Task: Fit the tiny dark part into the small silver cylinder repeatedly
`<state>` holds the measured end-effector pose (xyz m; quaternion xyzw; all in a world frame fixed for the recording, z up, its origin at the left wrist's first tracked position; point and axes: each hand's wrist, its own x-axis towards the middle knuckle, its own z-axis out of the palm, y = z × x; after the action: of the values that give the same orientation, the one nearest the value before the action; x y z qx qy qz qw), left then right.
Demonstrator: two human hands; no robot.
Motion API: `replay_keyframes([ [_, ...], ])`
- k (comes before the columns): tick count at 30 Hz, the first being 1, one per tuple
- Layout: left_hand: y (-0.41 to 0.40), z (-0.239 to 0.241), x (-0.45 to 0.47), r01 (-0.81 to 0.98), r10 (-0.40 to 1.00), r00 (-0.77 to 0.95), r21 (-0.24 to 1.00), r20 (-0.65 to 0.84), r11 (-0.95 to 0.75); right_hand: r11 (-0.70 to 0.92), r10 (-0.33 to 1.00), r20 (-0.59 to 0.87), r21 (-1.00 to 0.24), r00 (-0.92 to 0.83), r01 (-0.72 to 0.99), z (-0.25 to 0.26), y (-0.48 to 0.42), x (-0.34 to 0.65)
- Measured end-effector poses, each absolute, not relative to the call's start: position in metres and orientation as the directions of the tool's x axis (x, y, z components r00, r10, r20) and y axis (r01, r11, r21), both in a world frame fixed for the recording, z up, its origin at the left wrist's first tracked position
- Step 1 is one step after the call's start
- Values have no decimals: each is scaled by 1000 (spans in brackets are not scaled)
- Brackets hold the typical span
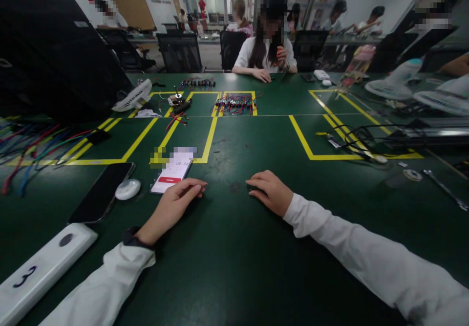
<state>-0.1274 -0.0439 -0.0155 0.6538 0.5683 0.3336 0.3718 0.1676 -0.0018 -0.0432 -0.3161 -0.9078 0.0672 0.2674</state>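
Note:
My left hand [176,204] rests flat on the green table [234,267], fingers together and extended, fingertips just beside a lit phone [172,172] showing a white and red screen. It holds nothing. My right hand [269,191] lies palm down on the table a little to the right, fingers curled loosely over a small dark spot; whether anything is under it is hidden. Both arms wear white sleeves, and a dark band sits on the left wrist.
A dark phone [102,191], a white oval case [127,189] and a white bar marked 3 [40,267] lie at left. Coloured wires [32,145], a wired board [236,103], black cables [359,138] and a wrench [445,189] lie around. A person [267,47] sits opposite.

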Motion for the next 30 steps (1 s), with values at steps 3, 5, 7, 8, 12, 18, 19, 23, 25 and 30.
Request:
replay_keyframes([
  [3, -45, -15, -127, 498, 990, 138, 863, 13, -80, 796, 601, 465, -279, -650, 536, -39, 0, 173],
  [5, -45, -15, -127, 496, 989, 145, 864, 10, -82, 771, 621, 504, -256, -601, 583, -29, 0, 191],
  [7, -45, -15, -127, 492, 988, 155, 867, 6, -82, 707, 652, 569, -217, -502, 673, -14, -1, 222],
  [8, -45, -15, -128, 490, 987, 160, 868, 4, -82, 657, 660, 613, -192, -434, 729, -5, -1, 242],
  [12, -45, -16, -128, 485, 986, 168, 871, -3, -80, 377, 589, 794, -109, -147, 920, 15, -5, 349],
  [18, -43, -18, -127, 479, 987, 163, 875, -12, -68, -257, 696, 707, 83, 125, 963, -15, -22, 492],
  [19, -43, -19, -127, 480, 987, 161, 875, -13, -66, -293, 720, 668, 48, 187, 955, -21, -23, 503],
  [23, -44, -20, -127, 482, 988, 152, 874, -18, -59, -320, 762, 580, -51, 290, 946, -28, -24, 519],
  [25, -44, -19, -127, 483, 989, 150, 874, -20, -55, -351, 737, 587, -91, 335, 932, -26, -23, 518],
  [30, -45, -16, -126, 487, 989, 147, 872, -23, -52, -446, 703, 520, -208, 484, 871, -24, -25, 521],
])
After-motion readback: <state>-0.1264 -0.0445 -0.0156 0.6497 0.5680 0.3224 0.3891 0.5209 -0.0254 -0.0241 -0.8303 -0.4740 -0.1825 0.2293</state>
